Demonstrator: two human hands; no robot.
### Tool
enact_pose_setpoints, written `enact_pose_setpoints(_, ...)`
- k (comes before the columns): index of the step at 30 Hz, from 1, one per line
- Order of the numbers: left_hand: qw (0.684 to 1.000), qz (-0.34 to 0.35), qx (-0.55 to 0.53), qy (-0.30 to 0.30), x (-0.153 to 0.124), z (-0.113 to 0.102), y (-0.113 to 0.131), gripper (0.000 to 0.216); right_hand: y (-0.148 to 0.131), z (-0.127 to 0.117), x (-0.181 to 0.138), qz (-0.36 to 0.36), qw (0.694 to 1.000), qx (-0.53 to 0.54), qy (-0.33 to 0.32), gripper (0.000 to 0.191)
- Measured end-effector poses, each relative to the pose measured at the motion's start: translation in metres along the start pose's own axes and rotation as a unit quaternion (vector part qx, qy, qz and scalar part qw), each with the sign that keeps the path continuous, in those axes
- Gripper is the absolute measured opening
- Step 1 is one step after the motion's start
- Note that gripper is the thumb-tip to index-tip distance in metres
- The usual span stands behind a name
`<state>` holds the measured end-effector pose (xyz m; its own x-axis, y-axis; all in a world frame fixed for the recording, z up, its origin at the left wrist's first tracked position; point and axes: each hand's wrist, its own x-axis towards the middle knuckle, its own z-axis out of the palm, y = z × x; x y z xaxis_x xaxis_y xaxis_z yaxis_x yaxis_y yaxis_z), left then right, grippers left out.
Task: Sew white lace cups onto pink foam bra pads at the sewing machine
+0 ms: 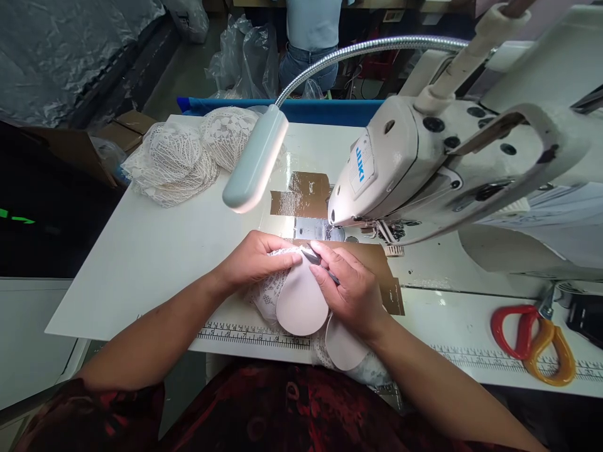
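Note:
My left hand (257, 258) lies curled over white lace (269, 294) and pinches the top edge of a pale pink bra cup (301, 301) in front of the sewing machine (452, 157). Just right of it, my right hand (351, 285) has its fingers closed round a small grey tool (311, 256), whose tip rests at the cup's top edge. A second pink cup (343, 348) hangs below my right wrist, at the table's front edge.
A pile of white lace cups (183, 157) sits at the back left of the white table (151, 251). A gooseneck lamp (254, 160) hangs over the middle. Red and orange scissors (534, 342) lie at the right. A person (311, 37) stands beyond the table.

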<state>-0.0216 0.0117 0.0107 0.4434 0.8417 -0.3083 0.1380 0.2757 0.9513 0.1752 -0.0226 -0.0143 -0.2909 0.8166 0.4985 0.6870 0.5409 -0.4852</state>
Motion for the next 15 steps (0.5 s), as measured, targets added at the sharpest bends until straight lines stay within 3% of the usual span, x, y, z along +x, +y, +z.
enact_pose_setpoints(9,1.000,0.017,0.008,-0.003,0.0005,0.0006,0.0000,0.020,0.0014,-0.0001,0.0002,-0.024,0.999,0.035,0.002,0.034)
enact_pose_setpoints(15,1.000,-0.001,0.006,0.016,0.0021,0.0010,-0.0033,0.022,0.0030,-0.0005,0.0025,0.026,0.999,0.041,-0.016,0.033)
